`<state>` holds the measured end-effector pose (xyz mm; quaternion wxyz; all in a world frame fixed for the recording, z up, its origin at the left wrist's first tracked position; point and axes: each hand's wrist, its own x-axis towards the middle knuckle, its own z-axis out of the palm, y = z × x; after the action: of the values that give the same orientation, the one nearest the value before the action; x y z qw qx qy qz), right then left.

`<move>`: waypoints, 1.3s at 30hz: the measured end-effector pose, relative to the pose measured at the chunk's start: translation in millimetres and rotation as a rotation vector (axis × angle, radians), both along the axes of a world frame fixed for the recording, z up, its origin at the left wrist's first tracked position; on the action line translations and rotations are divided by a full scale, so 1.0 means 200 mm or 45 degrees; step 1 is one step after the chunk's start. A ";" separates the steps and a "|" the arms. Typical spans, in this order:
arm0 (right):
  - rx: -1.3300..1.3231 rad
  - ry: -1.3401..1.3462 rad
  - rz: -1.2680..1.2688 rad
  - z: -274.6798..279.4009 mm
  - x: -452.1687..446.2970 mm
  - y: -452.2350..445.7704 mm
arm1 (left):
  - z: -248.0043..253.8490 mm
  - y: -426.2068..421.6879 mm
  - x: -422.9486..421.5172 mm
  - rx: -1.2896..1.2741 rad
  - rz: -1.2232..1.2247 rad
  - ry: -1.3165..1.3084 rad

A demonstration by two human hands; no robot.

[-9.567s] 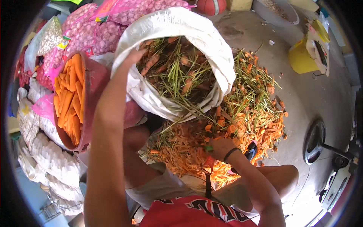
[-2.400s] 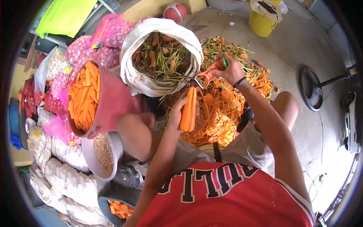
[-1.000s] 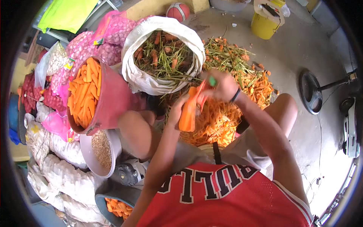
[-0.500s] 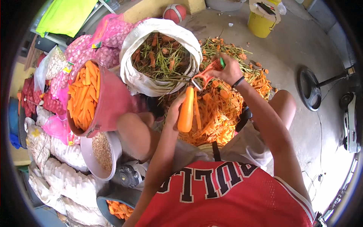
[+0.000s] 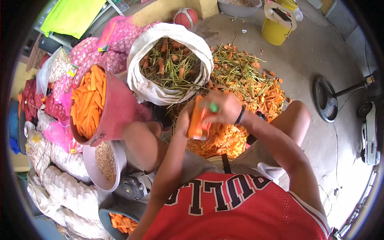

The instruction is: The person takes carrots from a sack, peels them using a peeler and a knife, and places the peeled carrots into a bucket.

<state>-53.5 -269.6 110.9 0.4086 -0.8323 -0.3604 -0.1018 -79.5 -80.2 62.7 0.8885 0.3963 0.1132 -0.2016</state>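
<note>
My left hand [image 5: 184, 120] is closed around a carrot [image 5: 195, 123], which stands nearly upright over my lap. My right hand [image 5: 225, 107], a little blurred, grips an orange peeler [image 5: 213, 107] with a green spot on it. The peeler lies along the carrot, its head near the lower end; my fingers partly cover it. Below both hands spreads a heap of carrot peelings [image 5: 224, 140]. Just beyond them stands a white sack [image 5: 138, 80] holding unpeeled carrots and green stalks.
To the left, a red tub [image 5: 120, 116] holds peeled carrots. A pale basin [image 5: 87, 160] and a dark tub [image 5: 107, 218] with carrot pieces sit nearer. Pink net bags [image 5: 86, 50] are stacked behind. A yellow bucket [image 5: 274, 32], a ball [image 5: 185, 17] and a round stand base [image 5: 325, 99] are farther off.
My right hand has brought the peeler from the carrot's far upper end down along it towards me. My left hand keeps hold of the carrot in nearly the same place.
</note>
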 end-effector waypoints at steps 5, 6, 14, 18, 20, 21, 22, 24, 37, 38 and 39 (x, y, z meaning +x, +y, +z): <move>-0.096 0.120 -0.243 -0.12 0.27 -0.17 | -0.05 0.06 -0.04 0.371 -0.190 -0.034; -0.157 0.129 -0.373 -0.13 0.32 -0.22 | -0.09 0.08 -0.05 0.309 -0.251 -0.050; -0.650 0.522 -0.481 -0.38 0.33 -0.22 | 0.02 0.05 0.04 0.519 -0.151 -0.088; -0.640 0.592 -0.537 -0.49 0.30 -0.25 | 0.23 0.12 0.08 -0.060 -0.019 -0.492; -0.616 0.466 -0.562 -0.49 0.31 -0.28 | 0.04 0.21 0.09 -0.227 -0.422 -0.203; -0.668 0.438 -0.627 -0.48 0.28 -0.28 | 0.01 0.24 0.01 -0.104 -0.616 -0.200; -0.595 0.509 -0.609 -0.42 0.25 -0.26 | 0.05 0.24 -0.06 0.122 -0.548 -0.077; -0.498 0.605 -0.554 -0.26 0.12 -0.18 | 0.02 0.19 -0.11 0.187 -0.443 -0.152; -0.384 0.458 -0.296 -0.09 -0.11 0.03 | -0.01 0.05 -0.05 0.918 -0.198 -0.607; -0.398 0.470 -0.298 -0.09 -0.11 0.02 | -0.01 0.04 -0.05 0.934 -0.224 -0.630; -0.411 0.482 -0.301 -0.08 -0.11 0.02 | -0.02 0.03 -0.05 0.931 -0.210 -0.648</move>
<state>-75.9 -265.3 94.6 0.3159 -0.9272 -0.1898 0.0673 -89.4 -74.1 58.0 0.6706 0.7288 -0.0770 -0.1147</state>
